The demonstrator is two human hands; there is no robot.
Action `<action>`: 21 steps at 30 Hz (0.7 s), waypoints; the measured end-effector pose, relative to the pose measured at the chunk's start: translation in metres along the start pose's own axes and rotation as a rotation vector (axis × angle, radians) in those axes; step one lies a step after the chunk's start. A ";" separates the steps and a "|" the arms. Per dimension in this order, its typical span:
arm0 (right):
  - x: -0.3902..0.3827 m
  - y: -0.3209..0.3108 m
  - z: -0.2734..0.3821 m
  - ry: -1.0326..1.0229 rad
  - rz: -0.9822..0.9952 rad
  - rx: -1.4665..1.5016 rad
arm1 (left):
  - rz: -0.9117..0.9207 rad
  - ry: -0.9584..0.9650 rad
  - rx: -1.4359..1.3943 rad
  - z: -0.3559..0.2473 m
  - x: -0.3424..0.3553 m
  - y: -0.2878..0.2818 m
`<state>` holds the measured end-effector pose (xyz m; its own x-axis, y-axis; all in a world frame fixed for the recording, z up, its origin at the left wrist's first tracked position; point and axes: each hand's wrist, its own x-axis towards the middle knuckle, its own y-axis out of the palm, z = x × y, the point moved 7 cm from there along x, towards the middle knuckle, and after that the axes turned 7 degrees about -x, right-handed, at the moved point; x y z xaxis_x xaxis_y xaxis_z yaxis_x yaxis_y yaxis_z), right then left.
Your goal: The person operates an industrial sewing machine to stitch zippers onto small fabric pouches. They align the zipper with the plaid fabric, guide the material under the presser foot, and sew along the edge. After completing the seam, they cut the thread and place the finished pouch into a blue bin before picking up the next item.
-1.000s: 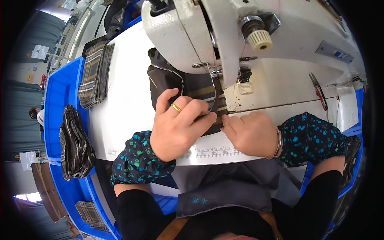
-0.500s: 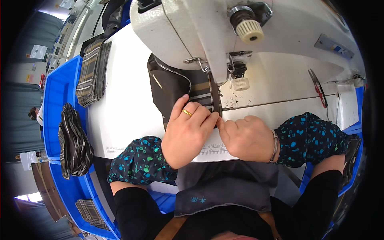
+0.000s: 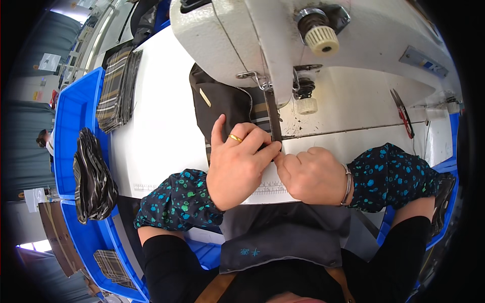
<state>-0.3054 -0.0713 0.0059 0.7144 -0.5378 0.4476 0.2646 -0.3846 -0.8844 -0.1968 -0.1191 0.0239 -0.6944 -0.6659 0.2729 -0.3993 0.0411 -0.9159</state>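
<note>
A dark brown fabric piece point(image 3: 214, 106) with plaid stripes lies beneath the sewing machine's needle area. One row of metal zipper teeth point(image 3: 270, 115) runs straight toward me from the presser foot; another zipper row point(image 3: 248, 96) curves loosely left of it. My left hand point(image 3: 238, 164), wearing a gold ring, rests over the near part of the fabric, thumb and fingertips closed on the near zipper end, forefinger stretched out on the cloth. My right hand point(image 3: 314, 175) is closed, its thumb and forefinger pinching the same end. The fingers hide the pinched edge.
The white sewing machine point(image 3: 273, 45) overhangs the far side. Red-handled scissors point(image 3: 403, 113) lie at right. Stacked plaid cloth point(image 3: 117, 88) sits at left beside blue bins point(image 3: 78, 146), with bundled striped fabric point(image 3: 93, 177) over their edge. A ruler strip point(image 3: 268, 190) marks the near table edge.
The loose zipper curve and the cloth around it have shifted right, closer to the straight row. My left forefinger has spread away to the left; my right hand has barely moved.
</note>
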 end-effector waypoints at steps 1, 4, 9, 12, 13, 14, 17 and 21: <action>0.000 0.001 0.000 0.003 0.005 0.010 | 0.008 0.000 0.003 0.000 0.000 0.000; 0.000 0.002 -0.002 0.002 0.033 0.021 | 0.022 -0.003 0.013 0.000 -0.001 0.000; 0.007 0.011 -0.016 0.043 0.006 -0.046 | -0.006 -0.011 0.028 0.013 0.009 0.002; 0.011 0.017 -0.028 0.074 0.005 -0.028 | -0.036 -0.016 0.019 0.022 0.018 0.001; 0.012 0.020 -0.032 0.085 0.022 -0.024 | -0.048 -0.018 0.018 0.026 0.021 0.002; 0.013 0.022 -0.036 0.096 0.039 -0.020 | -0.060 -0.019 0.018 0.030 0.023 0.003; 0.016 0.027 -0.047 0.138 0.058 -0.041 | -0.099 0.002 -0.011 0.042 0.031 0.008; 0.017 0.031 -0.055 0.183 0.023 -0.066 | -0.106 0.015 -0.039 0.051 0.036 0.013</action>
<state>-0.3204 -0.1342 -0.0066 0.5888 -0.6717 0.4496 0.2026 -0.4159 -0.8866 -0.1963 -0.1800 0.0070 -0.6561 -0.6565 0.3722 -0.4938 0.0005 -0.8696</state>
